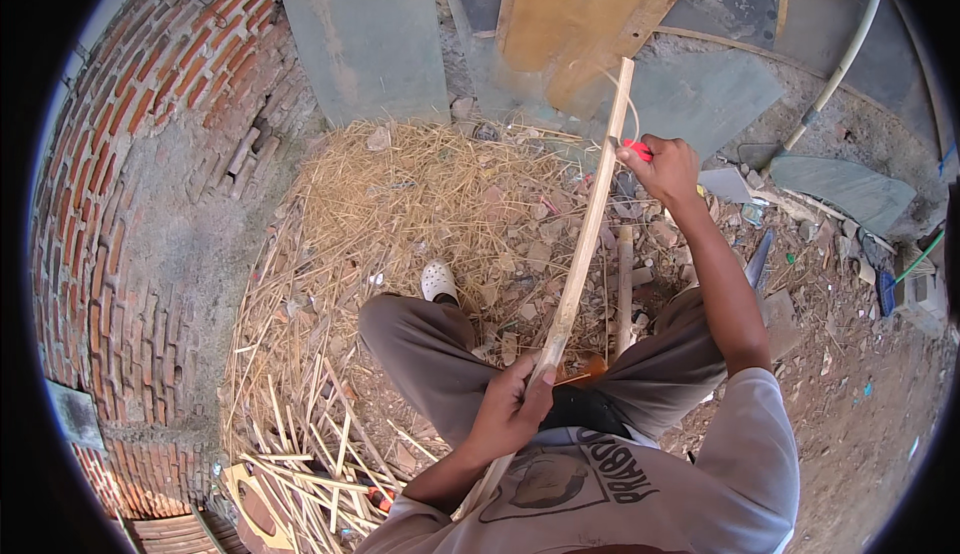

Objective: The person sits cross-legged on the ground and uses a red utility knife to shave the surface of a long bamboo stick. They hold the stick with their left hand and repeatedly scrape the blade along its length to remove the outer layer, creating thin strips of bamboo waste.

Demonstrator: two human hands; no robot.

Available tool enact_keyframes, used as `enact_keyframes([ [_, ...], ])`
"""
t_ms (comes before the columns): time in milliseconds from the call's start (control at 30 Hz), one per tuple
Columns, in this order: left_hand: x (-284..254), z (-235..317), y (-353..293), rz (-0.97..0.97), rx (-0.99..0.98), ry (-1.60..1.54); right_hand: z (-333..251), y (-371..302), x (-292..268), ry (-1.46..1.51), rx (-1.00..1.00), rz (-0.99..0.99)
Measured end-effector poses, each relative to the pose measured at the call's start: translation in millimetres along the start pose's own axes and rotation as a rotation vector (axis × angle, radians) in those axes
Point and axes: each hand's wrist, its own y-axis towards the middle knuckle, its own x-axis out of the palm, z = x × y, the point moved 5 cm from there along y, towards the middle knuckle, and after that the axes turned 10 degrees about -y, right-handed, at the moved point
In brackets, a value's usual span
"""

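A long, pale bamboo strip [592, 216] slants from my lap up and away to the right, its lower end passing alongside my body. Low on the strip, my left hand [512, 404] is closed around it, thumb on top. Near the far end, my right hand [665, 169] grips a red-handled knife [637, 150] against the strip's right side; the blade is too small to make out. A thin curled shaving [633, 104] arches off the strip just above the knife.
Straw-like shavings [400, 189] and rubble cover the ground ahead. Split sticks [335, 474] lie in a heap at my lower left. A brick wall [110, 224] rises on the left; boards [370, 44] lean at the back. A thick stick [625, 284] stands between my knees.
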Motion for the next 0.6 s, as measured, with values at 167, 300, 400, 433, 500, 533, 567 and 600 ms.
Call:
enact_keyframes([
  [167, -4, -13, -19, -0.031, -0.039, -0.070, 34, 24, 5, -0.022, 0.104, -0.063],
  [300, -10, -21, -47, -0.084, -0.071, -0.101, 81, 40, 19, 0.015, 0.438, -0.211],
  [400, -14, -23, -66, -0.071, -0.118, -0.141, 124, 42, 21, 0.046, 0.633, -0.205],
  [433, -19, -28, -65, -0.015, -0.140, -0.133, 128, 41, 19, 0.034, 0.655, -0.184],
  [500, -30, -33, -56, 0.063, -0.138, -0.181, 93, 35, 18, 0.093, 0.524, -0.276],
  [533, -36, -34, -47, 0.100, -0.126, -0.158, 61, 28, 8, 0.115, 0.447, -0.324],
  [567, -42, -35, -37, 0.138, -0.118, -0.138, 27, 17, 0, 0.129, 0.326, -0.389],
  [600, -46, -36, -28, 0.176, -0.111, -0.117, -6, 0, -6, 0.144, 0.205, -0.454],
])
